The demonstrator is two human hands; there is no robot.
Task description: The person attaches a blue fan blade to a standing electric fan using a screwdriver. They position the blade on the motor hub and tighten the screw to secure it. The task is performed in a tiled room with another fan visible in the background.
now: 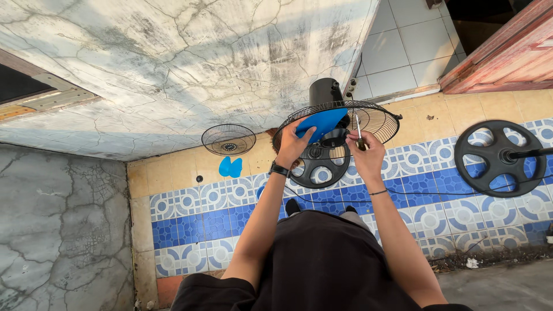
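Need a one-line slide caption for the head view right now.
Left hand holds blue fan blade inside rear grille; right hand holds screwdriver.

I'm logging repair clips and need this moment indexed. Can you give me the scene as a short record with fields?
Setting: blue-and-white patterned tile floor beside a cracked concrete wall
Left hand: grips a blue plastic fan blade
Right hand: holds a slim screwdriver, tip up
Worked on: black wire fan guard with black motor housing, over a round black base
Nearby: loose black wire grille; detached blue blade piece; second round black fan base
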